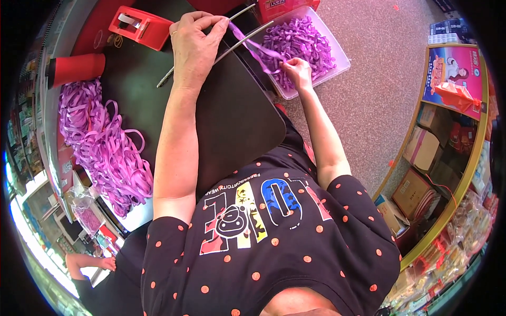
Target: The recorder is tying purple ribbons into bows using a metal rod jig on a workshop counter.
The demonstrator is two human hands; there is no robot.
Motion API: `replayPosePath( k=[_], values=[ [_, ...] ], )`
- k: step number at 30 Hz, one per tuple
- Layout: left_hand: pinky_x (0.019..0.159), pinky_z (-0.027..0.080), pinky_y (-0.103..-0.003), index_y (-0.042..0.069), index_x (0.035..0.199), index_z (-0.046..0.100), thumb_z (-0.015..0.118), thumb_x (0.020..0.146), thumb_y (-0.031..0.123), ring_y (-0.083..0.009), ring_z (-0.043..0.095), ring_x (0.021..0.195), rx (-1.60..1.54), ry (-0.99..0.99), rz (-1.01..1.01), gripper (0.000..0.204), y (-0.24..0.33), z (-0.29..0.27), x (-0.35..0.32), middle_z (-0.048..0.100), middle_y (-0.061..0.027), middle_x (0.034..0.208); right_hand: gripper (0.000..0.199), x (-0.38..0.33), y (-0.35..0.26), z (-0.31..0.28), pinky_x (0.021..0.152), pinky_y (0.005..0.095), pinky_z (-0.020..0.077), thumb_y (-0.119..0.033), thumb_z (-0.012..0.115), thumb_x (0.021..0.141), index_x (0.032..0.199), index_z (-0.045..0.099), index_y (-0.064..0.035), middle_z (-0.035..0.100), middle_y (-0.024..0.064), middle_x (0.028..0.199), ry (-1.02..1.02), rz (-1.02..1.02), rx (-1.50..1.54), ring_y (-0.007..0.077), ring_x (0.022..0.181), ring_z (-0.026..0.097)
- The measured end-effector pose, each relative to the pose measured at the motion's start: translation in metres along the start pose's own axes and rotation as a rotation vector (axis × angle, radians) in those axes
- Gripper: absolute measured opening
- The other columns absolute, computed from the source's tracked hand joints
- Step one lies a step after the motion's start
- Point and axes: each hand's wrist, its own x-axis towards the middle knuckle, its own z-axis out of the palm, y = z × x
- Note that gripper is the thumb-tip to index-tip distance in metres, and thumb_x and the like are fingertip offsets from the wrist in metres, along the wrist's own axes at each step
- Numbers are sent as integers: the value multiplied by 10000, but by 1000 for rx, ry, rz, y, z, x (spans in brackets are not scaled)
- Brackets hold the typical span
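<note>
A purple ribbon strip (256, 48) stretches between my two hands. My left hand (194, 46) is closed over the dark tabletop, its thumb and fingertips pinching the strip's upper end. Two thin grey rods (243, 40) pass by this hand at a slant; whether its fingers also grip them is hidden. My right hand (298, 72) is closed on the strip's lower part, above a white plastic tub (342, 59). Many short purple strips (308, 45) fill that tub. Left of my left forearm lies a big heap of long purple ribbon (103, 142).
On the dark tabletop (232, 116) stand a red tape dispenser (139, 27) and a red cylinder (79, 69). Another person's hand (108, 263) shows at lower left. Shelves with boxes (421, 147) line the right, beyond the speckled floor (369, 95).
</note>
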Motion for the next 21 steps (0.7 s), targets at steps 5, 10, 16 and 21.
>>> replayPosePath(
  k=[5, 10, 16, 21],
  values=[
    [889, 398, -376, 117, 886, 731, 686, 802, 289, -276, 452, 1024, -1, 5, 2, 197, -1, 0, 1, 610, -55, 1036, 260, -8, 22, 10, 673, 345, 497, -306, 748, 712, 767, 682, -61, 674, 107, 735, -9, -179, -61, 225, 696, 650],
    [890, 397, -377, 118, 883, 732, 686, 801, 292, -278, 459, 1023, -7, -2, 11, 197, -2, 2, 3, 612, -60, 1033, 184, -5, 45, 20, 486, 224, 396, -162, 764, 747, 768, 624, -45, 572, -19, 639, -167, 13, 403, 74, 540, 512],
    [889, 399, -377, 118, 888, 731, 686, 801, 293, -280, 460, 1026, -9, -3, 0, 200, -4, 0, 1, 612, -64, 1033, 243, -10, -2, 7, 408, 205, 335, -189, 777, 738, 791, 585, -50, 552, -7, 629, -314, 267, 890, 67, 464, 453],
    [888, 399, -377, 112, 893, 729, 686, 802, 294, -280, 460, 1028, -15, -7, 6, 208, -5, 1, 1, 612, -67, 1035, 241, -4, -7, 8, 584, 282, 472, -232, 766, 696, 759, 639, -38, 650, 61, 684, 27, 44, 27, 139, 612, 600]
  ],
)
